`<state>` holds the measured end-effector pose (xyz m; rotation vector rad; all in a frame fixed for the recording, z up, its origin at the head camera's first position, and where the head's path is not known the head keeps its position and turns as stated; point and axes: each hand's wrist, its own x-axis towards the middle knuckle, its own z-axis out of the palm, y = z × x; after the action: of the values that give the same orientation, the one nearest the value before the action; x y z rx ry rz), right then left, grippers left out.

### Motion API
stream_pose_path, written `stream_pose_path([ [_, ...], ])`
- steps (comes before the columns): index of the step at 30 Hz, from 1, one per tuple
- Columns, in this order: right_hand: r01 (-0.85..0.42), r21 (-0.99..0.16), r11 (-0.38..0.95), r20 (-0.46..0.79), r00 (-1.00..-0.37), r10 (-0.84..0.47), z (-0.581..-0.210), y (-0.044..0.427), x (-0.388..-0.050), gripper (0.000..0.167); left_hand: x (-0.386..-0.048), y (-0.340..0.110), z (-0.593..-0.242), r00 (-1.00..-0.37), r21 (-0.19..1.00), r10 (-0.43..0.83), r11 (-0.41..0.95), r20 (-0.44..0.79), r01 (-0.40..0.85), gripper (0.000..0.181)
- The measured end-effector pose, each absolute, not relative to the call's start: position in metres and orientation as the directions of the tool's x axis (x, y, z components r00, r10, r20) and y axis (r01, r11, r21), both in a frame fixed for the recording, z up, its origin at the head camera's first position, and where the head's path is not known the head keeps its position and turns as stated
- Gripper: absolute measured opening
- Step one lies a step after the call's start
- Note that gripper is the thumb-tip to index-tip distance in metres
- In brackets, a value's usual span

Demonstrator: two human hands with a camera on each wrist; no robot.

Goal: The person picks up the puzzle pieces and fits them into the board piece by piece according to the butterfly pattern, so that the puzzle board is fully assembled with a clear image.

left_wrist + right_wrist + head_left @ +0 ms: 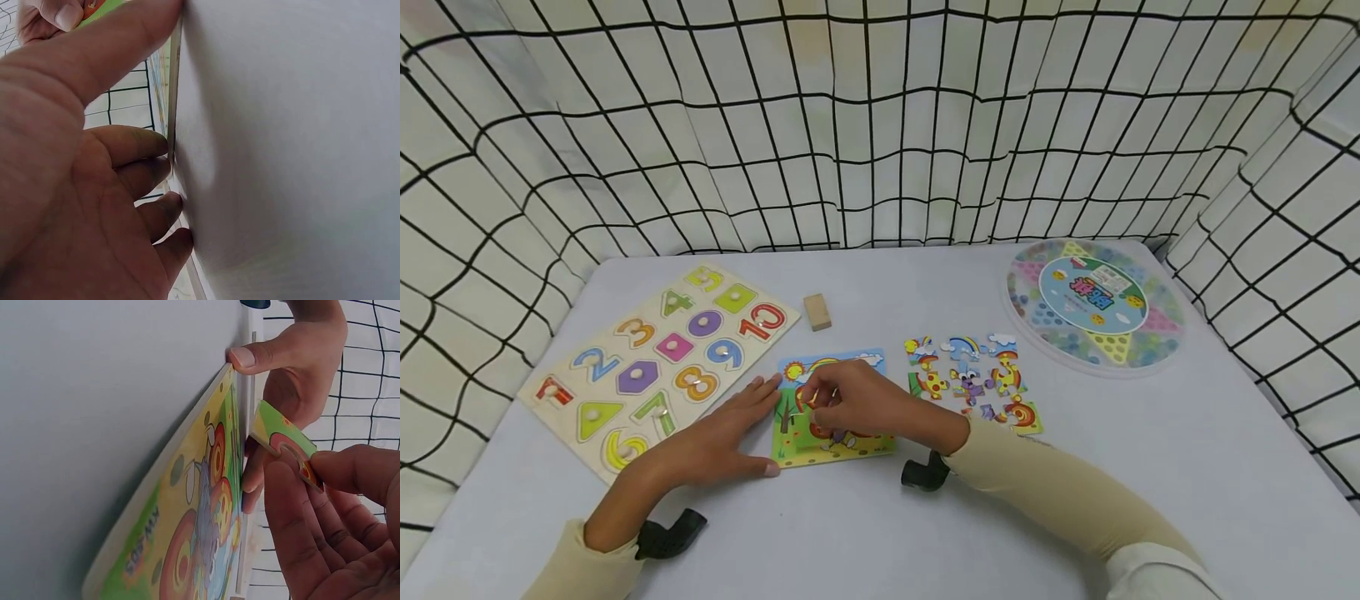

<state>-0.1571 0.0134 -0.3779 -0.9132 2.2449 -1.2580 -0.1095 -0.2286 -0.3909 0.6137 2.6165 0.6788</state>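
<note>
A square picture puzzle board (850,451) with a cartoon scene lies on the white table in front of me. My left hand (718,443) rests along its left side, fingers stretched out, with the thumb at the near left corner. Over the board, my right hand (861,402) pinches a green puzzle piece (281,432) with a red and orange pattern between thumb and fingers. The right wrist view shows that piece tilted and apart from the board. To the right lie several loose puzzle pieces (968,383), laid out in rows.
A wooden number and shape board (658,325) lies at the left, close to my left hand. A small wooden block (817,312) sits behind the puzzle. At the back right is a round game board (1093,304). Black netting (887,154) surrounds the table's back and sides.
</note>
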Motion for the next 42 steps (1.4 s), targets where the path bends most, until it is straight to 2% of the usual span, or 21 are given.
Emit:
stream_pose_path([
  [3,-0.308,-0.866,0.394,-0.068,-0.709,-0.702,-0.381,0.008,-0.157,0.017,-0.109,-0.229,-0.391,-0.837,0.526,0.492,0.79,-0.237,0.315,0.1],
  [8,-0.362,-0.817,0.448,-0.067,-0.712,-0.699,-0.386,0.002,-0.159,0.014,-0.109,-0.228,-0.391,-0.836,0.528,0.495,0.788,-0.236,0.317,0.1],
  [14,-0.311,-0.823,0.475,-0.117,-0.726,-0.678,-0.388,-0.002,-0.158,0.011,-0.109,-0.229,-0.391,-0.836,0.53,0.497,0.785,-0.233,0.32,0.1],
  [20,-0.357,-0.79,0.498,-0.087,-0.739,-0.668,-0.393,-0.007,-0.158,0.012,-0.108,-0.229,-0.392,-0.839,0.526,0.492,0.79,-0.234,0.316,0.099],
  [32,-0.401,-0.704,0.585,-0.154,-0.719,-0.678,-0.395,-0.012,-0.16,0.019,-0.107,-0.227,-0.39,-0.835,0.539,0.503,0.777,-0.222,0.325,0.098],
  [42,-0.454,-0.639,0.621,-0.13,-0.732,-0.669,-0.396,-0.02,-0.158,0.021,-0.108,-0.227,-0.389,-0.833,0.541,0.51,0.772,-0.216,0.332,0.099],
])
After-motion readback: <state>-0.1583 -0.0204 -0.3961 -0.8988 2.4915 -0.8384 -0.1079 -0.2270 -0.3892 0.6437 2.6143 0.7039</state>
